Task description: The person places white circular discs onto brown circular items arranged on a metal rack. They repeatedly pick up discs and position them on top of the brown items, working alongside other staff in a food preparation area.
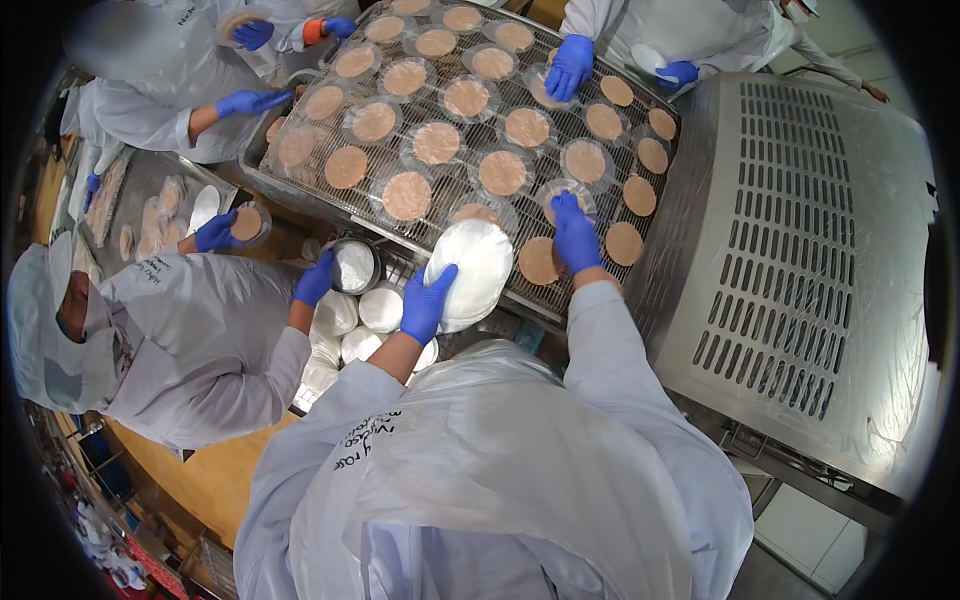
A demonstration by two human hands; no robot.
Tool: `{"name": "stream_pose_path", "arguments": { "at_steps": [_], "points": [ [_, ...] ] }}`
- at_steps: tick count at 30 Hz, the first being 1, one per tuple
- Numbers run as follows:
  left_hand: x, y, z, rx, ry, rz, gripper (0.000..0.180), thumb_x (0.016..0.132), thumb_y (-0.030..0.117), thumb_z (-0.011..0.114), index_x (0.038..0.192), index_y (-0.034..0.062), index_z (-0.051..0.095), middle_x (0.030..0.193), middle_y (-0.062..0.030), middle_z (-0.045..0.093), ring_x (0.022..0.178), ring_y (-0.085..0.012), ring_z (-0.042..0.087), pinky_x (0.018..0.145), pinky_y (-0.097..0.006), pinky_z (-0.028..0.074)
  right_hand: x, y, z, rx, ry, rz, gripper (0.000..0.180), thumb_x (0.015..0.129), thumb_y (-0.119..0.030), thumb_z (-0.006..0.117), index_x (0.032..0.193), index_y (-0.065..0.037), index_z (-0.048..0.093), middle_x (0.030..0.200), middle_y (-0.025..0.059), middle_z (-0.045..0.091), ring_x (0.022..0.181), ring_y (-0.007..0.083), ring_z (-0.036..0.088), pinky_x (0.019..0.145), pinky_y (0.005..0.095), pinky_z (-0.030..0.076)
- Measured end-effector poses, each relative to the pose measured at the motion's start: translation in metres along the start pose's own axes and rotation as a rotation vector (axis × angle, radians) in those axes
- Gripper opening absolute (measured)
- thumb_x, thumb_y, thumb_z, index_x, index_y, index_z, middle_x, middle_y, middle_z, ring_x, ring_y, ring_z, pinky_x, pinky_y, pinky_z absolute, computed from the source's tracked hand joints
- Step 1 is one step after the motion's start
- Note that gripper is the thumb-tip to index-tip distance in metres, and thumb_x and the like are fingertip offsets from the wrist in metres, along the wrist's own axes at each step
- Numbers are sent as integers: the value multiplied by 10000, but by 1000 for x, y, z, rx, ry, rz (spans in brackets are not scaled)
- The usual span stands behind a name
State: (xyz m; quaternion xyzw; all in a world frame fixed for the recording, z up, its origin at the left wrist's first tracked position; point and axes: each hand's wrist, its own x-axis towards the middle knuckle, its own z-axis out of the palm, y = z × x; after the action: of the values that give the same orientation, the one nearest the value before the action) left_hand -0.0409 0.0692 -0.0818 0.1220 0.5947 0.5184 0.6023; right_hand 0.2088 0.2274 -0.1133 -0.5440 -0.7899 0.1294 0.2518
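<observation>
Hands gloved in solid blue, sleeves toned pale grey-blue. Discs coloured pinkish tan; sheet stack seen white. Metal cover finished silver, patterned with dark slot rows.

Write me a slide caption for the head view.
Gloved left hand holds round white sheets while the right hand touches a sheet-topped tan disc on the metal grid.

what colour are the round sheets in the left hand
White; the round sheets show best in the head view.
</observation>
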Motion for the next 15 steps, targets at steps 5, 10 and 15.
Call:
{"name": "stream_pose_path", "arguments": {
  "at_steps": [5,10,15],
  "points": [
    [1,8,-8,9,0,-4,442,805,226,694,1137,-36,565,1003,-116,638,851,-174,619,751,-291,498,38,22,-35,400,-7,600,276,860,-167,485,1080,-49,602,1091,179,616,1045,305,570,893,395,425],
    [-2,-18,-9,74,-9,-12,473,808,240,688,1162,-42,548,1018,-128,631,871,-184,618,765,-295,494,90,87,4,-73,101,329,268,849,-99,487,1090,-28,578,1044,193,617,1039,335,553,920,383,422],
    [-13,-14,2,48,-2,-40,413,803,201,700,1120,-34,578,982,-111,645,828,-166,623,739,-289,501,96,56,45,-24,150,-110,227,817,-97,526,1015,-30,615,1024,199,611,1021,354,551,903,391,435]
  ]
}}
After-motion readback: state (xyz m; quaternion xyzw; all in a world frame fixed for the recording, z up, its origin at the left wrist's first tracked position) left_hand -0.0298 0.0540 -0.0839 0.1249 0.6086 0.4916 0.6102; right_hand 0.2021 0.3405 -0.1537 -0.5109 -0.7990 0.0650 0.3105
